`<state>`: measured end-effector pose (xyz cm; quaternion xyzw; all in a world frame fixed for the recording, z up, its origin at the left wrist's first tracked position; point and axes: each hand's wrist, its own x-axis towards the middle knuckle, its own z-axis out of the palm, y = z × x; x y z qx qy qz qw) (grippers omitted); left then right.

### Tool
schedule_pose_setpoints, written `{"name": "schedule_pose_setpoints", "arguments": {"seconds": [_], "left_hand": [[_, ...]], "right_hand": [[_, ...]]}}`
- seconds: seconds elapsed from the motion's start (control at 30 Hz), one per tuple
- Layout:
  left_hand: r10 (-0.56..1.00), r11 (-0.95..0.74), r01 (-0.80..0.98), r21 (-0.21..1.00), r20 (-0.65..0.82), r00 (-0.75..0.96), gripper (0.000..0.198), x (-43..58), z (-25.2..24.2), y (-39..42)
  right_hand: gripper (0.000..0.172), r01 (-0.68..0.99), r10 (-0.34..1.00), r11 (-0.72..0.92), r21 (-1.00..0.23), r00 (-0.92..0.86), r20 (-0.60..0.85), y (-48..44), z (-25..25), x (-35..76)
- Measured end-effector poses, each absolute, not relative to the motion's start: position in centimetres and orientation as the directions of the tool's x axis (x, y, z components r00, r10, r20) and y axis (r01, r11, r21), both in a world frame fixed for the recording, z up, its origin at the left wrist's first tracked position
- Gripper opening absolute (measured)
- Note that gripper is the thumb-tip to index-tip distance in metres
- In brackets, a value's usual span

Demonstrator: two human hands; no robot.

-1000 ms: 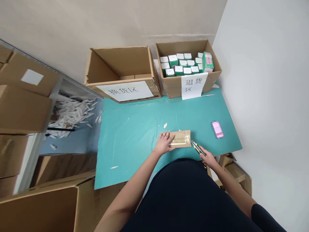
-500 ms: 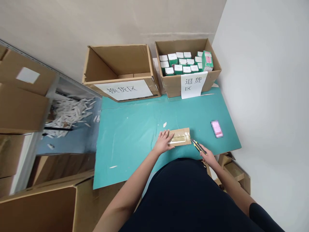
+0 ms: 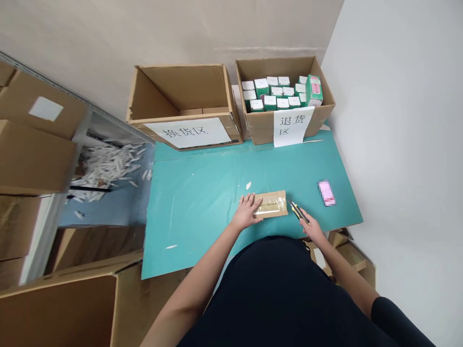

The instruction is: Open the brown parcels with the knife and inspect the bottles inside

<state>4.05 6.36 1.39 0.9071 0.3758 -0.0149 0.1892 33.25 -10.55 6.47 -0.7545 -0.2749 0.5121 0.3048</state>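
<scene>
A small cardboard box [image 3: 272,201] lies flat on the teal tabletop, with shiny clear tape across its upper face. My left hand [image 3: 246,212] grips its left end, fingers over the top and the thumb near the lower edge. In my right hand [image 3: 309,225] is a yellow and black utility knife [image 3: 300,213], its blade pointing up and left. The blade tip is close to the box's right end; whether it touches the cardboard I cannot tell.
Behind stand a large open carton [image 3: 184,91] and another carton [image 3: 260,127] filled with several green-and-white boxes [image 3: 282,102], both with paper signs. A blurred pink phone-like object [image 3: 326,193] lies at the right of the table. Another open carton [image 3: 126,303] stands at the lower left.
The knife has pulled slightly away from the box's right end and turned more upright. My left hand and the box stay together in place; the view has shifted a little.
</scene>
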Motion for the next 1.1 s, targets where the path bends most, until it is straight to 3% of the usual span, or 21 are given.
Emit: {"name": "schedule_pose_setpoints", "arguments": {"seconds": [0.3,0.57,0.77,1.1], "left_hand": [[0.678,-0.641,0.684,0.349,-0.159,0.717,0.097,4.0,1.2,6.3],[0.696,-0.634,0.693,0.343,-0.137,0.705,0.095,4.3,1.1,6.1],[0.691,-0.644,0.692,0.325,-0.140,0.709,0.095,4.3,0.9,6.0],[0.685,-0.660,0.680,0.318,-0.116,0.719,0.094,4.1,0.2,6.1]], "right_hand": [[0.070,0.133,0.751,-0.649,-0.749,0.271,-0.602,-9.2,5.8,33.0],[0.061,0.339,0.815,-0.579,-0.741,0.200,-0.545,-9.9,6.1,33.5],[0.063,0.308,0.765,-0.638,-0.706,0.150,-0.626,-10.5,6.6,34.9],[0.065,0.246,0.760,-0.649,-0.720,0.161,-0.629,-13.1,6.5,35.2]]}}
